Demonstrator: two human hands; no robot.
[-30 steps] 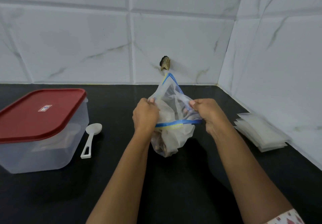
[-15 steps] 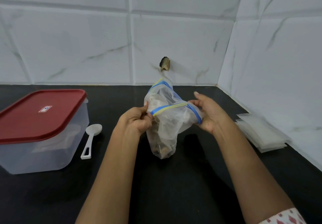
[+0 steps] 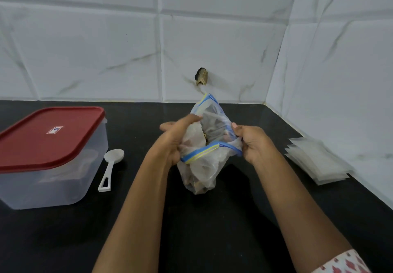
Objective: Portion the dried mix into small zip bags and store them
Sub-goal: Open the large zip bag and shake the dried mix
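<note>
At your far left the box [image 3: 32, 179] stands shut under its red lid [image 3: 51, 136]. Just beside it lies the spoon [image 3: 110, 166], bowl away from you, handle toward you.

Your left hand [image 3: 176, 139] has its fingers curled round bunched plastic at the left end of the bag [image 3: 202, 170] mouth. The bag hangs between and below both hands, over the middle of the counter [image 3: 212, 241]. Its long axis is roughly upright, mouth up. The near zip strip [image 3: 202, 153] runs from one hand to the other, and the far lip rises to a peak behind, so the mouth looks open. The plastic is clear, thin and crumpled. The dried mix [image 3: 197, 187] sits as brownish pieces low in the bottom. I cannot tell whether the bottom touches the counter.

Your right hand [image 3: 253, 143] pinches the right end of the strip, thumb on top.

Well apart to the right, by the wall, lies the stack of small bags [image 3: 319, 162], flat and unfilled by the look of it.

The next move likely turns on this: the spoon is nearer your left hand and the small bags nearer your right. Freeing either hand leaves the limp mouth held from one side only, so it may sag.
</note>
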